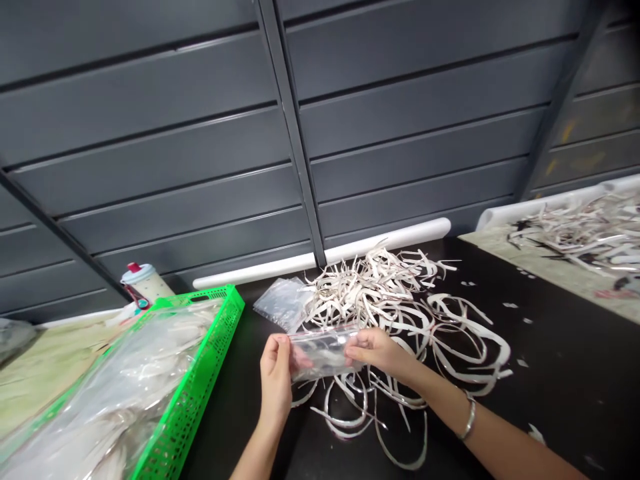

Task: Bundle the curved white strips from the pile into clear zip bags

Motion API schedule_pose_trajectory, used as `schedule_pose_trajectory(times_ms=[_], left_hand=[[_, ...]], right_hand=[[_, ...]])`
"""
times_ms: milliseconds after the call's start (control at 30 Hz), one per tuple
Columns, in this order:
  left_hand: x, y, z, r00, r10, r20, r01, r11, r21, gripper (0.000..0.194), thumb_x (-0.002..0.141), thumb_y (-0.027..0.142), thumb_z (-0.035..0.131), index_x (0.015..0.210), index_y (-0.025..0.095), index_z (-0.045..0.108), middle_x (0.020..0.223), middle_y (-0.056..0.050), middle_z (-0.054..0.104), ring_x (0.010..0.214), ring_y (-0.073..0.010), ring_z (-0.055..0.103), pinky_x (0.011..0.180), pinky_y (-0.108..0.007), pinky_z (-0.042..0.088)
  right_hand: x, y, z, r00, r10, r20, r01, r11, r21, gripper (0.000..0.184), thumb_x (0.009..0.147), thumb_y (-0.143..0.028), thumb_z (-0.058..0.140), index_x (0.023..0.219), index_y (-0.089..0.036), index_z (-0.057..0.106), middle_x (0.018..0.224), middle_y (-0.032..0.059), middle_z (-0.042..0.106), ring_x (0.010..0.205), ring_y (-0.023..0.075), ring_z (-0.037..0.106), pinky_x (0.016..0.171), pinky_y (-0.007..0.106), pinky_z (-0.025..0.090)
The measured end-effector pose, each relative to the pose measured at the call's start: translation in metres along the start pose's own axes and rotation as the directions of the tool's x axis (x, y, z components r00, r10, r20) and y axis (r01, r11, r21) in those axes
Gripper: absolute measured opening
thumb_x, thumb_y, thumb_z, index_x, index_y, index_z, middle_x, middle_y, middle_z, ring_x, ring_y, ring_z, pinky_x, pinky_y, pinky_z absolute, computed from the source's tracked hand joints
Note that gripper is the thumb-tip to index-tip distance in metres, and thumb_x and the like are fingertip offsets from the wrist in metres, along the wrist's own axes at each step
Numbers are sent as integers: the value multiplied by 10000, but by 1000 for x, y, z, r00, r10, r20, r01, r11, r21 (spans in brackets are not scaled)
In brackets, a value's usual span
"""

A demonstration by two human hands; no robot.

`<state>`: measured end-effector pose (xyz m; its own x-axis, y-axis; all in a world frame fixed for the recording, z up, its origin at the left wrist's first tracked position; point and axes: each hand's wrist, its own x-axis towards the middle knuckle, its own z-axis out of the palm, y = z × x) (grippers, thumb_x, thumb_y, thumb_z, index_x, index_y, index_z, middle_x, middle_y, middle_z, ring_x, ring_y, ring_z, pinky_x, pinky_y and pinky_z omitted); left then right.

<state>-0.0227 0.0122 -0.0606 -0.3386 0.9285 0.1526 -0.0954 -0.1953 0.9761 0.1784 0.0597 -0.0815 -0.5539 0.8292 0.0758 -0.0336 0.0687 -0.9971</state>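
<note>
A clear zip-top plastic bag is stretched flat between my two hands, its reddish seal line along the upper edge. My left hand pinches its left end, thumb on top. My right hand, with a silver bangle at the wrist, grips the right end near the top corner. Pale strips show in or through the bag; I cannot tell which. Just beyond it lies a tangled heap of thin whitish curled strips, with looser loops spreading to the right and beneath my hands. Flat clear bags lie left of the heap.
At left a green plastic crate holds filled clear bags. Behind it stands a lidded bottle with a red cap. A white roll runs along the grey slatted wall. More strips are piled at far right. Scraps dot the black tabletop.
</note>
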Motion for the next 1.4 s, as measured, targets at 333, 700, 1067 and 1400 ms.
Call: schedule_pose_trajectory(times_ms=[333, 700, 1067, 1400], left_hand=[[-14, -10, -8, 999, 34, 36, -46, 912, 409, 295, 828, 500, 488, 756, 214, 486, 398, 65, 520, 293, -116, 467, 339, -194, 358], [-41, -12, 1, 922, 130, 365, -292, 853, 433, 164, 848, 285, 506, 708, 216, 554, 500, 23, 585, 425, -121, 539, 454, -199, 392], [-26, -12, -6, 993, 22, 112, -51, 964, 260, 269, 827, 440, 535, 709, 200, 554, 491, 21, 578, 433, -126, 506, 467, -207, 387], [-10, -2, -14, 802, -31, 596, -258, 883, 392, 215, 642, 340, 738, 842, 259, 738, 1068, -91, 679, 1086, -290, 547, 1005, -421, 312]], right_hand=[[-18, 18, -7, 994, 106, 0, -105, 990, 96, 243, 723, -314, 663, 892, -146, 614, 686, 23, 685, 611, 161, 635, 613, 280, 483], [-26, -15, 28, 975, -220, -38, 157, 796, -585, 145, 835, -257, 543, 793, -221, 676, 770, 6, 696, 750, 176, 605, 748, 287, 399], [-24, -10, -21, 994, -103, -38, 73, 882, -465, 377, 867, -457, 474, 689, -163, 630, 681, 27, 641, 664, 161, 579, 639, 258, 417], [-24, 3, -30, 956, -19, -292, -34, 984, -175, 399, 774, -545, 537, 656, -165, 574, 542, -18, 522, 431, 97, 425, 440, 229, 346]])
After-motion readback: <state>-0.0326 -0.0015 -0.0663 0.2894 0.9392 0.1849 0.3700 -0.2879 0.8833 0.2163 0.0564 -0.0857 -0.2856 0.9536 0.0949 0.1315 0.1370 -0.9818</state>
